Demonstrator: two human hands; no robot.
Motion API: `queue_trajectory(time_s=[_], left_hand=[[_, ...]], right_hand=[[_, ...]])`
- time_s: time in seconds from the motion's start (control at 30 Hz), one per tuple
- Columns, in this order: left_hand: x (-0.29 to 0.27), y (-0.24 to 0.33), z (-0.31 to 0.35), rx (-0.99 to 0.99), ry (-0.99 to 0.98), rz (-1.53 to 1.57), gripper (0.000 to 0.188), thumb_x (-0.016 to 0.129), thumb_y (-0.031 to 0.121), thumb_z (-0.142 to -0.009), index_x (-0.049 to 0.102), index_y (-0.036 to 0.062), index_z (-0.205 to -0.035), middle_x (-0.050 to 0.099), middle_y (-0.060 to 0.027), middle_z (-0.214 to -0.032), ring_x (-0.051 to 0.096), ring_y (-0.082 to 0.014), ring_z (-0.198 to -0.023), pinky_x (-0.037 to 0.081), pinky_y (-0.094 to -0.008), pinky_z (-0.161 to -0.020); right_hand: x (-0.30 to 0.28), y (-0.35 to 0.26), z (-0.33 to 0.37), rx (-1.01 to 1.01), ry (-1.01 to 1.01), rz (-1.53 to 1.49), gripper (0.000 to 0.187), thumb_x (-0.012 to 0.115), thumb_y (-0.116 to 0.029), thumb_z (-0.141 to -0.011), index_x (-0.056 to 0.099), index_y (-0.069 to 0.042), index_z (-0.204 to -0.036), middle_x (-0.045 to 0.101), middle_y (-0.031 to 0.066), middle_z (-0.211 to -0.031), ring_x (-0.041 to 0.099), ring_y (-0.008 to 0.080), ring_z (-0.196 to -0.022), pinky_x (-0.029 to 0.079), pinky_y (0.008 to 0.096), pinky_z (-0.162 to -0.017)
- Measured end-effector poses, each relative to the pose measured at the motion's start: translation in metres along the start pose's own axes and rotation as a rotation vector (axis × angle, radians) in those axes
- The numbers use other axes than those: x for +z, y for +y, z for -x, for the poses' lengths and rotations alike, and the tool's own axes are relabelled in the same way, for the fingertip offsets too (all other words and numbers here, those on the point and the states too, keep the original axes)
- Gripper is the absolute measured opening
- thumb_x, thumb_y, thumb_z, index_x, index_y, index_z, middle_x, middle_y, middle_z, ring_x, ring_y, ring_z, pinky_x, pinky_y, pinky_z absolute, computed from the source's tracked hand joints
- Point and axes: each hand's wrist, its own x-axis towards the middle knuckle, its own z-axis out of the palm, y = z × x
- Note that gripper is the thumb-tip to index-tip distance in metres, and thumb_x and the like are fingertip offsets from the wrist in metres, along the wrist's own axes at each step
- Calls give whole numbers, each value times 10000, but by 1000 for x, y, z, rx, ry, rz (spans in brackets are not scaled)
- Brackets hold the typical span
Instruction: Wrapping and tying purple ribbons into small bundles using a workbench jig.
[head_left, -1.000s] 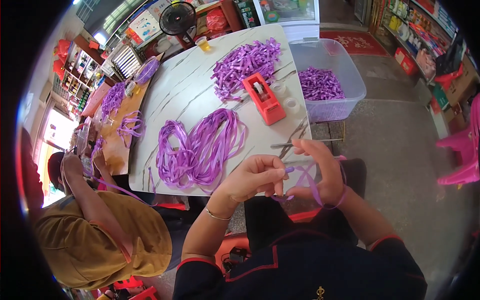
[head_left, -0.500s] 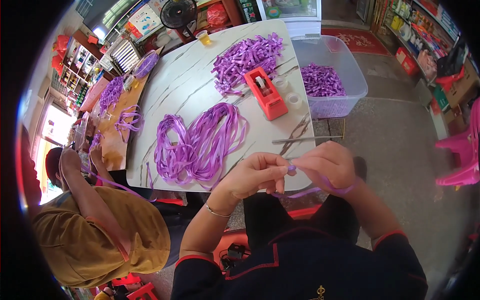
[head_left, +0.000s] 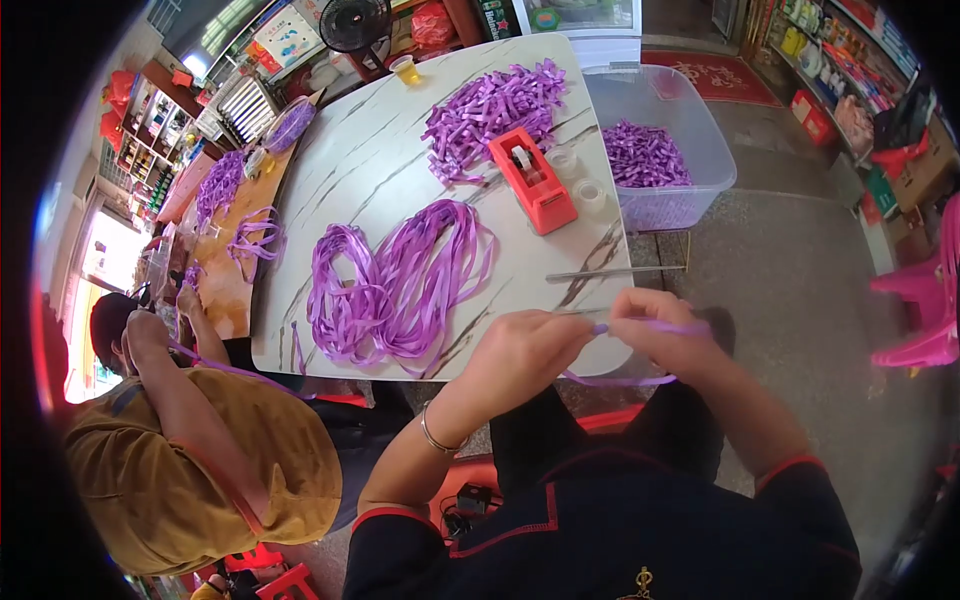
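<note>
Between my two hands a purple ribbon (head_left: 622,380) is held, a small folded part of it showing where my fingertips meet. My left hand (head_left: 525,355) is closed on that folded part, its fingers pinched. My right hand (head_left: 660,325) pinches the ribbon just beside it, and a loop of ribbon hangs below and passes over the right wrist. Both hands are over the near right edge of the marble-patterned table (head_left: 350,130). Beyond my left hand lie long looped purple ribbons (head_left: 400,285) in two bundles. A thin metal rod (head_left: 600,273) lies just past my hands.
A red tape dispenser (head_left: 535,185) and small clear cups (head_left: 590,195) stand near a pile of short folded ribbons (head_left: 500,115). A clear plastic bin (head_left: 700,160) with more ribbons stands right of the table. At left, a person in a brown shirt (head_left: 210,460) handles ribbon.
My left hand has turned so its back shows and has moved slightly right. My right hand has turned too, and the hanging loop of ribbon has shifted and spread wider.
</note>
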Motion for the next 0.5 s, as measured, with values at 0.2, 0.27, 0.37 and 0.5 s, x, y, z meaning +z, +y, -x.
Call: queue_trajectory(time_s=[0.2,0.27,0.37,0.5], left_hand=[[2,7,4,-608,-215,653,119,581,111,-853,601,-7,-847,606,-8,-587,543,-65,-492,401,-203,-450],[-4,6,1,-745,-255,839,138,570,130,-863,602,-3,-845,603,-14,-583,530,-55,-483,386,-185,-440],[-7,4,4,-922,-301,1172,167,555,153,-874,601,-3,-838,599,-34,-577,495,-42,-449,359,-160,-418],[-3,-1,11,-964,-281,1540,187,548,151,-875,592,-25,-827,592,-69,-569,432,-45,-387,324,-156,-385]], right_hand=[[4,40,6,192,-102,-538,88,525,-160,-843,529,-75,-819,446,-39,-620,391,40,-539,286,195,-480],[13,36,10,-81,57,-321,133,596,-67,-787,540,-65,-907,518,-10,-800,477,78,-655,381,212,-576],[14,33,18,-352,58,-178,387,656,-47,-749,534,-70,-1116,550,32,-861,510,84,-726,432,239,-659],[8,28,8,-653,101,265,382,704,-51,-703,544,-47,-1051,546,47,-892,541,143,-741,437,255,-642]])
